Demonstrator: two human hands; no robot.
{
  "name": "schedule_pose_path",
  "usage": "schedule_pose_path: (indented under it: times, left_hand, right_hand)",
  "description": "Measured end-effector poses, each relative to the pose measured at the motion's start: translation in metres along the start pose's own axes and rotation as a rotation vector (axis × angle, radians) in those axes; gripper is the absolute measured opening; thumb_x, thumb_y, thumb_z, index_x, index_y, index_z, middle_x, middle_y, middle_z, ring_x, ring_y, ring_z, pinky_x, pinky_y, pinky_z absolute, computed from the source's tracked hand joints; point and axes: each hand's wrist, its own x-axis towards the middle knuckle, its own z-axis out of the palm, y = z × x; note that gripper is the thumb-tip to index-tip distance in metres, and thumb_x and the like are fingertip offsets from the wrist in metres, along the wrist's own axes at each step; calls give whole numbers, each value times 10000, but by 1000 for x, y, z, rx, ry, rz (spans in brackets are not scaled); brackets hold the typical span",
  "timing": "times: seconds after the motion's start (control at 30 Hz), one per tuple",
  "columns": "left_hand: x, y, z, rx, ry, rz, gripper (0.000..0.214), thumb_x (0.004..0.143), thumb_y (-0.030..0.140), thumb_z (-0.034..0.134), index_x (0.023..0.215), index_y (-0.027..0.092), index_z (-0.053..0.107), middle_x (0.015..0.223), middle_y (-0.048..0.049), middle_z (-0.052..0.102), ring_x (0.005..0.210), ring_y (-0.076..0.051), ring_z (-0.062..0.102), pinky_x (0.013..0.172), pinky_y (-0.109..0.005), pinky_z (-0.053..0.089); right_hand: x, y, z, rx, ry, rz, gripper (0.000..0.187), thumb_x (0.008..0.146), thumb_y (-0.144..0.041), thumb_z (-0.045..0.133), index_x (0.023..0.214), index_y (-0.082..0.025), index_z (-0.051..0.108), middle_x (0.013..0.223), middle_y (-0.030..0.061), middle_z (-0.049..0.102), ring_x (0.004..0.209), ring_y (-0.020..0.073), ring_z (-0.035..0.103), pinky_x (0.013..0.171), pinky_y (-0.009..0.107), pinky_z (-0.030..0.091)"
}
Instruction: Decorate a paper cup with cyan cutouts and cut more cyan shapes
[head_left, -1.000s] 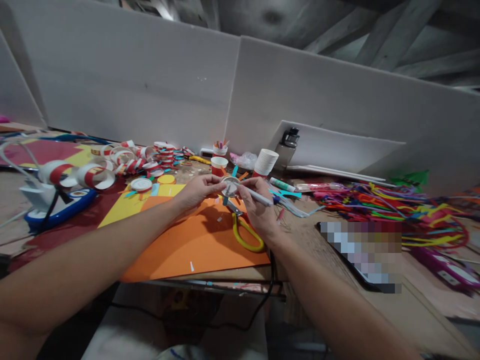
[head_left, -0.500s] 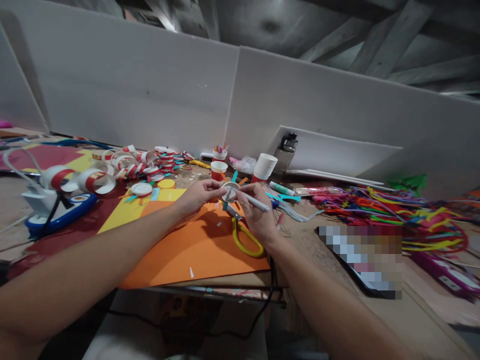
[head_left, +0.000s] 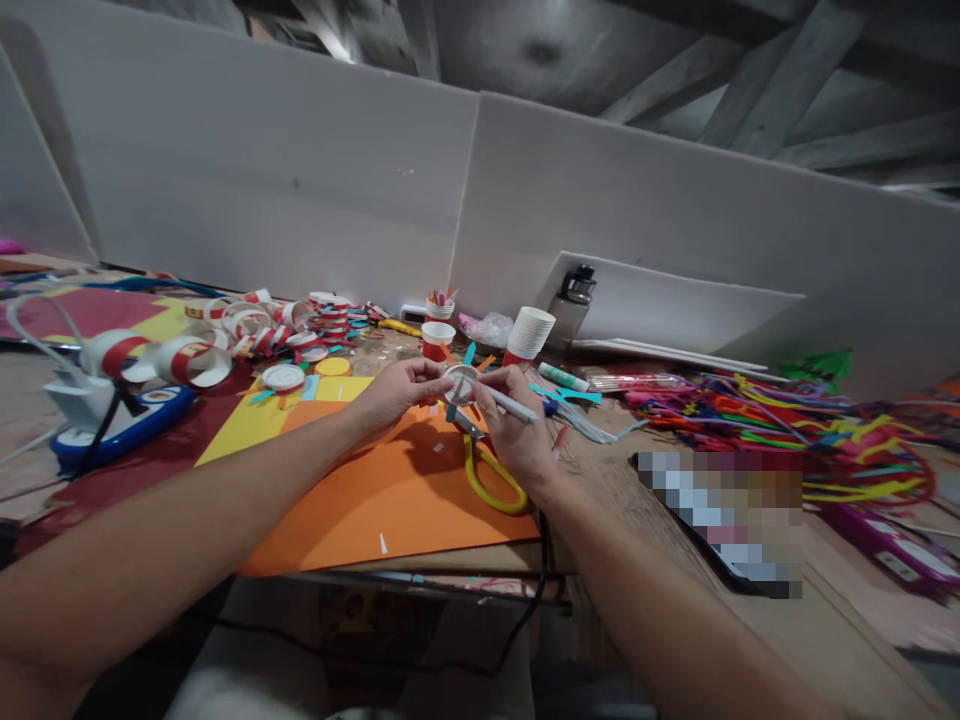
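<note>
My left hand pinches the left rim of a small white paper disc with blue and orange paper strips sticking out of it. My right hand is closed round a white marker pen, its tip against the disc. Both hands hover over an orange paper sheet. Yellow-handled scissors lie on that sheet, right under my right hand.
Cut red-and-white cup rings pile up at the back left. A stack of white cups, a red cup and a dark bottle stand behind. Coloured pipe cleaners spread right. A blue-white device sits left.
The view has shifted slightly; both hands hold the disc and the pen as before, a little lower in the picture than one second ago.
</note>
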Motion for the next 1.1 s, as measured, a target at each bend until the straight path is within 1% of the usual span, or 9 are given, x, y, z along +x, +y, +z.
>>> schedule_pose_path:
  times: [0.23, 0.43, 0.8, 1.1]
  left_hand:
    - [-1, 0, 0, 10, 2, -1, 349, 666, 428, 770, 831, 141, 660, 716, -22, 621, 607, -96, 487, 564, -237, 343]
    - [-3, 4, 3, 40, 36, -18, 331, 662, 429, 768, 794, 152, 644, 671, -3, 586, 577, -90, 457, 539, -234, 329]
    - [1, -3, 0, 5, -10, 6, 373, 665, 441, 768, 830, 129, 648, 718, -22, 615, 599, -91, 486, 569, -236, 335]
    - [2, -6, -1, 5, -27, 3, 367, 666, 440, 770, 842, 139, 655, 736, -21, 637, 612, -97, 512, 591, -247, 345]
  right_hand:
    - [0, -1, 0, -55, 4, -17, 177, 863, -390, 572, 837, -221, 527, 742, 4, 631, 655, 153, 585, 596, 283, 442]
    - [2, -5, -1, -116, 21, -55, 171, 855, -359, 572, 779, -214, 520, 717, 2, 621, 635, 147, 563, 586, 274, 422]
    - [2, -7, -3, -136, 25, -78, 168, 857, -346, 556, 761, -219, 501, 687, -9, 601, 600, 133, 528, 557, 259, 406]
    - [2, -8, -3, -131, 10, -89, 175, 859, -326, 548, 740, -215, 483, 641, -24, 565, 549, 114, 495, 519, 247, 374]
